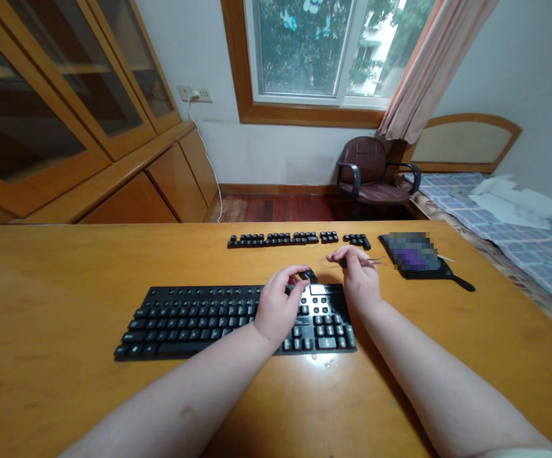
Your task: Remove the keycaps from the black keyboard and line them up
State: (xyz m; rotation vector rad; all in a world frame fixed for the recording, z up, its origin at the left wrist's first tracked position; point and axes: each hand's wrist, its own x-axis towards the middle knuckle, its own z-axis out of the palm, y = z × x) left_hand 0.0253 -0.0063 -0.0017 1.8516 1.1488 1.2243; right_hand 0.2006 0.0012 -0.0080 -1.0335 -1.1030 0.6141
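We saw a black keyboard point(194, 318) on the counter point(46, 305), below the frame's centre; our left hand point(274, 305) pinched a dark piece point(310, 275) near its far edge, our right hand point(360, 280) gripped a thin wire tool point(344, 262)

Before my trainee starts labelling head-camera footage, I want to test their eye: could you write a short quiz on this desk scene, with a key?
1. True or false: the computer keyboard lies nearer the person than the loose keycaps do.

2. Which thing lies on the wooden desk, to the right of the person's right hand?
A. Office armchair
B. Black pouch
C. Pink curtain

3. Fill in: the part of the person that reaches over the keyboard's upper keys is the ____.

Key: 1. True; 2. B; 3. left hand.
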